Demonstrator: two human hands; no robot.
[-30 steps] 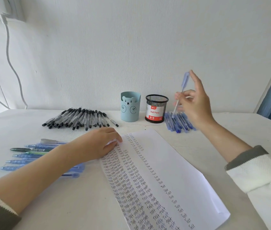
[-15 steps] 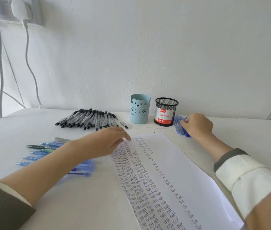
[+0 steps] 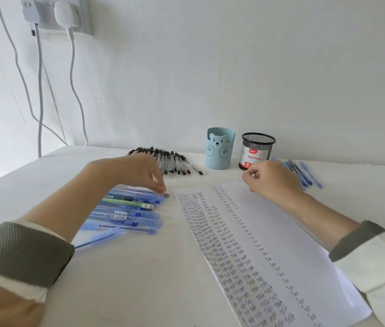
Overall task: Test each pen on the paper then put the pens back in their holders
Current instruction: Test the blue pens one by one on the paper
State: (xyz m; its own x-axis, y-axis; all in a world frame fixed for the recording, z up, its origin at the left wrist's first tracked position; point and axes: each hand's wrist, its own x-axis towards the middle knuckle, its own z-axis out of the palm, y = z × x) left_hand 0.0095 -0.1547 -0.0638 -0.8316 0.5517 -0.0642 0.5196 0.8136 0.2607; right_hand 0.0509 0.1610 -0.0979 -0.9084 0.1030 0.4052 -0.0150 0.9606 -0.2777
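Blue pens (image 3: 127, 210) beneath the left hand (image 3: 137, 174) (grip unclear); right hand (image 3: 274, 181) curled, empty, over paper (image 3: 293, 256).

left hand (image 3: 137, 171): fingers at blue pens (image 3: 127, 211) beside paper (image 3: 281, 244) | right hand (image 3: 274, 180): curled at paper's far corner, near mesh holder (image 3: 257, 149)

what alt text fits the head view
A left hand touches a pile of blue pens beside a paper filled with handwritten "Test"; the curled right hand rests at its top. Black pens, a bear holder and a mesh holder stand behind.
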